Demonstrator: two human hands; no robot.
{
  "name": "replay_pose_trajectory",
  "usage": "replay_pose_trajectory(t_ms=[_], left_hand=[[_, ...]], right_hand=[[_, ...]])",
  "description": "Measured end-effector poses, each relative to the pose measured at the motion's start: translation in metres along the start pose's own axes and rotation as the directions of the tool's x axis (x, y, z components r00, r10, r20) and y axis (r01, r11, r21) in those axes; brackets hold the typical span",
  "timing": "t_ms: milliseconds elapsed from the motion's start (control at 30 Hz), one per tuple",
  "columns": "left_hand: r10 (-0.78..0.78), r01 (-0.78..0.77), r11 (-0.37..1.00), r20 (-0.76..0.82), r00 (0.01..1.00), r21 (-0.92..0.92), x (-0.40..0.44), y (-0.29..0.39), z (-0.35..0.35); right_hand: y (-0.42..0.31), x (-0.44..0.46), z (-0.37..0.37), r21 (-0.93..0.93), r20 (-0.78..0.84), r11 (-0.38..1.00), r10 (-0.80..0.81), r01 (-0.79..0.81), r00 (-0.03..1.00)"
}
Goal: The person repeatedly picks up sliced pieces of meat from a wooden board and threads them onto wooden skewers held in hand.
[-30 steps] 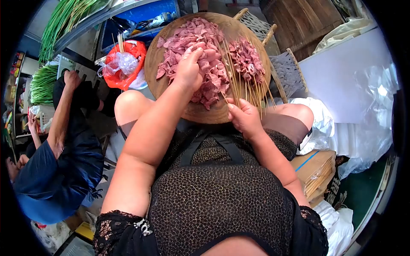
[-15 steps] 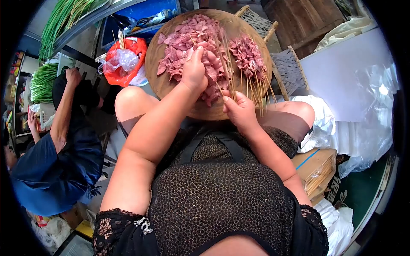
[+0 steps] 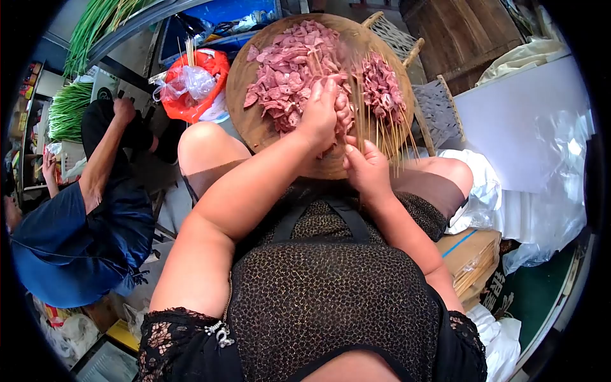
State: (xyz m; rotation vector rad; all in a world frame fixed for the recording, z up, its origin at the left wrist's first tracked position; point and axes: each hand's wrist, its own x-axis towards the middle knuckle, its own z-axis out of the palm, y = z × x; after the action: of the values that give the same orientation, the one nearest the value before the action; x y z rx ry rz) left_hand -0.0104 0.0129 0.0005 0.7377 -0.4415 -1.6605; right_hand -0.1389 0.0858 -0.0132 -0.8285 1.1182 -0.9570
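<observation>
A round wooden board rests across my knees with a heap of sliced raw meat on it. My left hand is closed, thumb and fingers pinching a piece of meat at the heap's right edge. My right hand is closed on the lower part of a thin bamboo skewer, just below the left hand. The skewer's tip is hard to make out. To the right lies a bunch of finished meat skewers, their bare stick ends pointing toward me.
A red plastic bag with bamboo sticks stands left of the board, near a blue crate. Another person in a dark blue top sits at the left. Woven stools and a white panel are at the right.
My left hand has moved from over the heap toward the right and closer to my right hand. The whole view has shifted slightly. My right hand still grips the skewer.
</observation>
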Motion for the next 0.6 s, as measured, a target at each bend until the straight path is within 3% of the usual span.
replay_pose_trajectory(t_ms=[33,67,100,167,233,267,333,367,433,567,600], left_hand=[[-0.015,0.008,0.993,0.063,0.998,0.120,0.003,0.005,-0.003],[-0.014,0.006,0.993,0.063,0.998,0.121,0.013,0.013,-0.011],[0.074,-0.089,0.894,0.050,0.996,0.440,0.029,0.027,-0.026],[0.234,-0.199,0.399,0.111,0.966,0.895,0.050,0.055,-0.056],[0.317,-0.012,0.058,-0.007,0.948,0.998,0.042,0.093,-0.059],[0.319,-0.015,0.056,-0.004,0.948,0.998,0.042,0.093,-0.062],[0.245,0.110,-0.178,-0.064,0.968,0.978,0.041,0.092,-0.063],[0.171,0.139,-0.194,-0.106,0.980,0.971,0.039,0.087,-0.062],[0.281,0.088,-0.154,-0.042,0.959,0.984,0.037,0.075,-0.064],[0.306,0.024,-0.020,-0.017,0.952,1.000,0.038,0.081,-0.068],[0.263,-0.033,0.393,-0.078,0.962,0.919,0.038,0.085,-0.064]], right_hand=[[-0.006,0.000,0.001,0.008,-0.028,1.000,-0.009,0.009,1.000],[-0.020,-0.007,-0.001,0.013,-0.051,1.000,0.016,-0.016,0.999],[-0.025,-0.006,-0.006,0.010,-0.064,1.000,0.014,-0.013,0.998],[-0.025,-0.005,-0.018,0.065,-0.070,0.997,-0.026,0.030,0.997],[-0.029,-0.010,-0.022,0.041,-0.087,0.999,-0.009,0.012,0.996],[-0.030,-0.012,-0.022,0.041,-0.096,0.999,0.009,-0.005,0.995],[-0.027,-0.012,-0.022,0.045,-0.092,0.999,0.017,-0.013,0.996],[-0.027,-0.013,-0.021,0.046,-0.093,0.999,0.011,-0.006,0.996],[-0.026,-0.014,-0.020,0.043,-0.055,0.999,0.007,-0.005,0.998],[-0.028,-0.017,-0.022,0.004,-0.032,1.000,0.014,-0.014,0.999],[-0.028,-0.019,-0.021,0.006,-0.032,1.000,0.013,-0.013,0.999]])
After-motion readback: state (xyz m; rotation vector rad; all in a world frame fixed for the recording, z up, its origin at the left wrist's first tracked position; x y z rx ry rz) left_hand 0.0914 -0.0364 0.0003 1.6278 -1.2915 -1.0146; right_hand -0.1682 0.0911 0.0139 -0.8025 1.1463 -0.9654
